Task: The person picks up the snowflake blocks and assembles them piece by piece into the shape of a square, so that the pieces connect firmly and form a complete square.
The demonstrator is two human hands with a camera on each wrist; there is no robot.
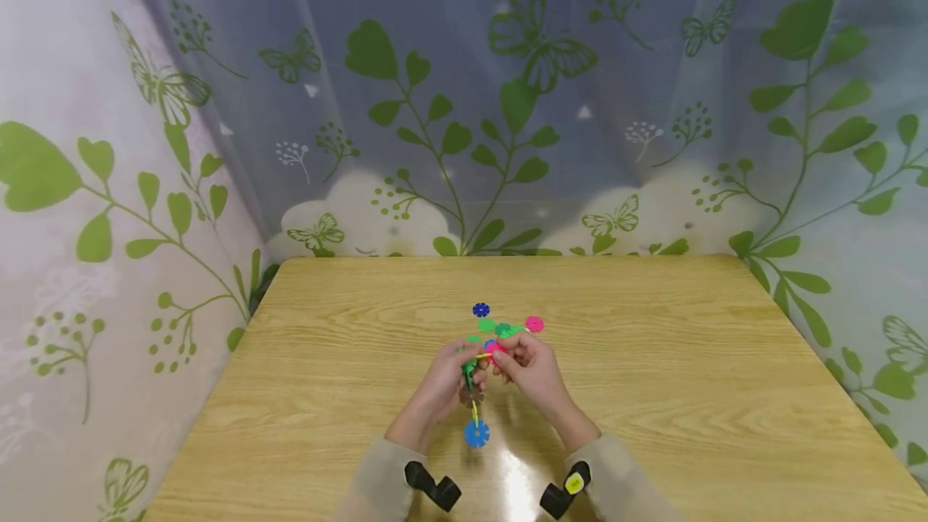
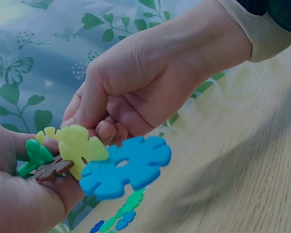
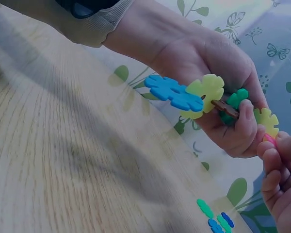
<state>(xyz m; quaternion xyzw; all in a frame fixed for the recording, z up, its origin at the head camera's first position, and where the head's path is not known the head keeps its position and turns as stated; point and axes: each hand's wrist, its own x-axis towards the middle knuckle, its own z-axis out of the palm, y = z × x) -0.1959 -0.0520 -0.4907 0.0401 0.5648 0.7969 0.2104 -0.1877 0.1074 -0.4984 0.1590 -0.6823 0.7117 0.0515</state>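
Note:
My left hand (image 1: 444, 379) grips a linked chain of notched plastic discs. Hanging lowest is a blue disc (image 1: 476, 434); a yellow disc (image 2: 73, 141), a brown disc (image 2: 53, 169) and a green disc (image 2: 38, 151) follow upward into the fingers. A second yellow disc (image 3: 266, 120) stands up at the left fingertips. My right hand (image 1: 535, 367) pinches a pink disc (image 3: 269, 140) right at that yellow disc's edge. The two hands meet over the table, fingertips close together, and the fingers partly hide the joint between the discs.
On the wooden table (image 1: 326, 361), just beyond the hands, lie several loose discs, among them a dark blue disc (image 1: 481, 309), a light green disc (image 1: 486, 325) and another pink disc (image 1: 534, 324). A leaf-patterned curtain (image 1: 464, 103) hangs along the table's back and sides.

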